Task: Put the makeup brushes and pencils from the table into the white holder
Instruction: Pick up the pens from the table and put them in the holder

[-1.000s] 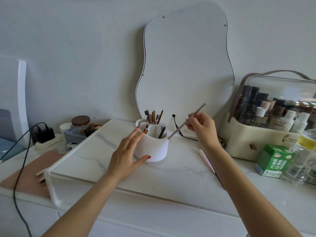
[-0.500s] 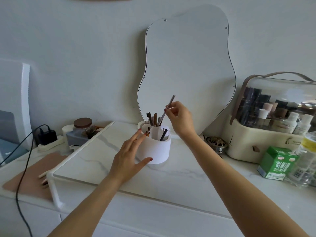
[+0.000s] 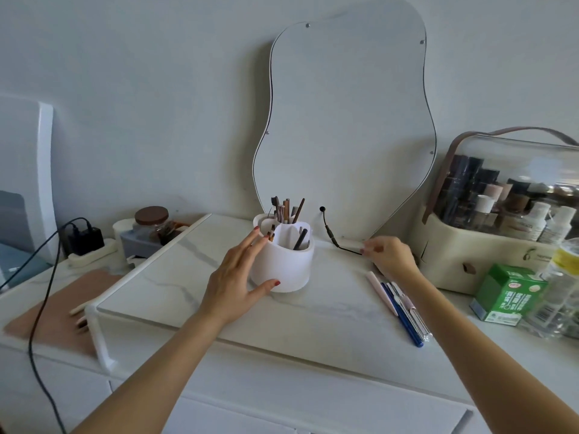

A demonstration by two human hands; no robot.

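The white holder [image 3: 283, 264] stands on the marble slab in front of the mirror, with several brushes and pencils [image 3: 286, 211] upright in its compartments. My left hand [image 3: 235, 277] rests against the holder's left side, fingers straight and thumb at its base. My right hand [image 3: 388, 256] hovers to the right of the holder, fingers loosely curled, holding nothing that I can see. Just below it several pens and pencils [image 3: 399, 303], pink, blue and clear, lie side by side on the slab.
A curvy mirror [image 3: 344, 120] leans on the wall behind. A black cable [image 3: 332, 236] runs by my right hand. A cosmetics case [image 3: 501, 220], green box [image 3: 507, 296] and clear bottle [image 3: 560, 292] crowd the right. A jar [image 3: 152, 222] and charger [image 3: 83, 239] sit left.
My right hand let the grey pencil go into the holder, then swung right and down to the table above the loose pens. My left hand stayed on the holder.
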